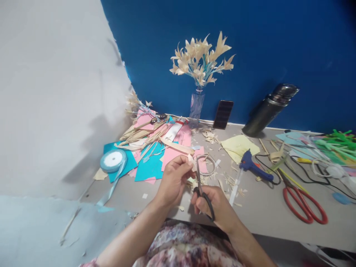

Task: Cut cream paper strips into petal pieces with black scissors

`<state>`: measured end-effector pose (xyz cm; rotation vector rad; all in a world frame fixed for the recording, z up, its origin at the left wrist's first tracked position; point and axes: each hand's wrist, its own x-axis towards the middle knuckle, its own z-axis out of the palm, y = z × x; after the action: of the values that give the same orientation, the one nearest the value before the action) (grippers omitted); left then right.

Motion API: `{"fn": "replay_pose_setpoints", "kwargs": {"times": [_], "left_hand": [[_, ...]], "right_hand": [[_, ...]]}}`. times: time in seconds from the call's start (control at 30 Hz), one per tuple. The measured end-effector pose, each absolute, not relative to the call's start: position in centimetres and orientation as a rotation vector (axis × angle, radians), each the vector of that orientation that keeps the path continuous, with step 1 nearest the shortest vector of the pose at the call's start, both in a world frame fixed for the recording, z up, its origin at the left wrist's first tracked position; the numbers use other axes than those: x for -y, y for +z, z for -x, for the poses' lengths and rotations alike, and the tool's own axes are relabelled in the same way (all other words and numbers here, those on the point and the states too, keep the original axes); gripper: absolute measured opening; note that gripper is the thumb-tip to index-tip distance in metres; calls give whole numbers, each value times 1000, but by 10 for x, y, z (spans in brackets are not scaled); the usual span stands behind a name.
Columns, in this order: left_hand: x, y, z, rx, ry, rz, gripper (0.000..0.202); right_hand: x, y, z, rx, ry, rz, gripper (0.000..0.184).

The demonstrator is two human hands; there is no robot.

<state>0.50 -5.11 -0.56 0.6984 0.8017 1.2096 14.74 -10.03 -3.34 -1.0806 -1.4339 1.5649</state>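
My left hand (174, 180) pinches a small pale strip of dried leaf (190, 159) between thumb and fingers, just above the table's near edge. My right hand (215, 205) grips black-handled scissors (200, 185) with the blades pointing up. The blade tips meet the strip right beside my left fingertips. Pale trimmings (228, 181) lie scattered on the grey table (264, 211) under both hands.
Pink and blue paper sheets (151, 163), a blue ribbon roll (112, 160), a blue glue gun (251, 165), red-handled scissors (304, 204), a vase of pale leaf flowers (198, 66), a phone (223, 114), a dark flask (268, 109) and green craft pieces (336, 142) crowd the table.
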Motion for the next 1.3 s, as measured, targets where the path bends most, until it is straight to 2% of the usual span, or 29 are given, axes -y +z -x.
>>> {"fn": "replay_pose_setpoints", "kwargs": {"times": [0.5, 0.67, 0.8, 0.9, 1.1, 1.2, 1.3], "left_hand": [[53, -2, 0, -743, 1177, -699, 16], [56, -3, -8, -678, 1121, -585, 17], [61, -9, -19, -658, 1094, -539, 17], [63, -10, -19, -647, 1020, -567, 13], [57, -7, -4, -705, 843, -869, 16], [55, -10, -3, -763, 803, -996, 13], [56, -14, -6, -765, 874, -981, 14]], "right_hand": [[102, -45, -144, 1240, 1635, 1159, 41], [90, -27, -143, 1045, 1261, 1226, 31], [79, -16, -145, 1102, 923, 1299, 19], [77, -11, -153, 1072, 1033, 1266, 15], [74, -2, -180, 1208, 1447, 1191, 20], [71, 1, -185, 1269, 1502, 1184, 19], [70, -2, -180, 1192, 1423, 1181, 21]]}}
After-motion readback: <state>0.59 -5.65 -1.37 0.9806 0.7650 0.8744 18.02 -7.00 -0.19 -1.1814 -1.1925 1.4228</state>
